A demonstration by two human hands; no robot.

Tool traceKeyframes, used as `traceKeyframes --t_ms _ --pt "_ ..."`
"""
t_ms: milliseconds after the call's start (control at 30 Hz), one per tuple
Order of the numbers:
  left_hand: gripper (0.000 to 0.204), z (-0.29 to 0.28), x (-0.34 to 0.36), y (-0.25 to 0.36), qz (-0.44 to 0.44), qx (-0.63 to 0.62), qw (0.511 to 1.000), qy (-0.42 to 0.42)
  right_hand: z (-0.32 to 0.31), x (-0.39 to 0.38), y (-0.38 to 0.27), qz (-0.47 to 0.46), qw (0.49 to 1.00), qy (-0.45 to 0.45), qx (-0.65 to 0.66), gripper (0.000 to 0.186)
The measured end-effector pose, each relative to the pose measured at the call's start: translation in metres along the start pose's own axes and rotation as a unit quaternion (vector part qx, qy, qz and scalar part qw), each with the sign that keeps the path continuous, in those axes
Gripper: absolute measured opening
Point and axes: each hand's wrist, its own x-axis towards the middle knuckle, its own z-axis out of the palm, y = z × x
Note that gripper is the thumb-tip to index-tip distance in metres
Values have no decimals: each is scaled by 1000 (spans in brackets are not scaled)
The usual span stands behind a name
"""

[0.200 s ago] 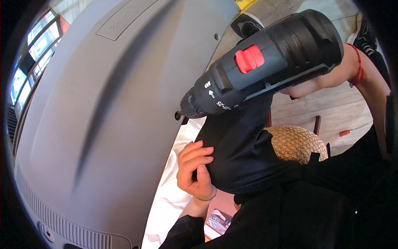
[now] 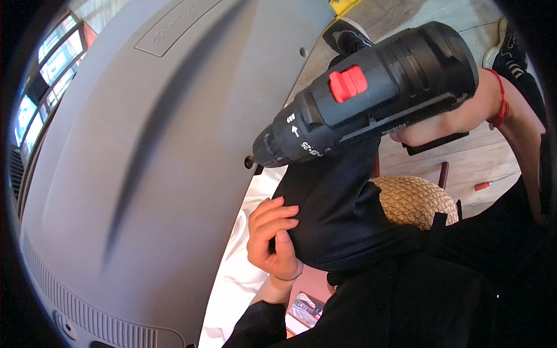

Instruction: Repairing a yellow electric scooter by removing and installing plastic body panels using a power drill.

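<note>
My right hand (image 2: pixel 449 123) is wrapped round the grip of a black cordless drill (image 2: pixel 377 95) with a red slider on top; the drill body hides part of the fingers. The chuck points left and down. Its tip meets a dark round hole (image 2: pixel 249 162) at the edge of a large grey moulded plastic panel (image 2: pixel 174 145); the bit's end is hard to make out. My left hand (image 2: pixel 272 235) rests against my black-clothed leg (image 2: pixel 331 214), fingers loosely bent and holding nothing. Another hole (image 2: pixel 303 52) sits farther up the same panel edge.
White cloth (image 2: pixel 229 284) lies beside the panel's lower edge. A woven round seat (image 2: pixel 415 200) is beyond my leg. On the wood-look floor lies a red-handled screwdriver (image 2: pixel 484 185). Dark shoes (image 2: pixel 510 49) show at the upper right, and something yellow (image 2: pixel 345 7) at the top.
The rear of the drill has dipped slightly along with my right hand, while its tip stays at the hole. My left hand has not moved.
</note>
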Motion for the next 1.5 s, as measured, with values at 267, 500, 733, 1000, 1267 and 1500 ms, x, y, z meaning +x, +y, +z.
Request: traceKeyframes --t_ms 267,500,733,1000,1267,1500 --pt "29 3 0 -2 0 -13 1000 -1 -4 12 -22 83 991 8 109 25" --pt "29 3 -1 -2 -3 -11 1000 -2 2 21 -27 161 948 46 270 21" --pt "28 4 1 1 1 -13 1000 2 0 19 -29 150 949 27 274 21" --pt "26 3 0 1 0 -3 1000 5 1 22 -34 163 943 3 291 26" --pt "24 4 -3 5 -6 -20 1000 15 19 13 -27 158 933 40 322 30" --pt "51 9 0 17 -67 -46 996 22 19 6 -39 247 918 29 309 27"
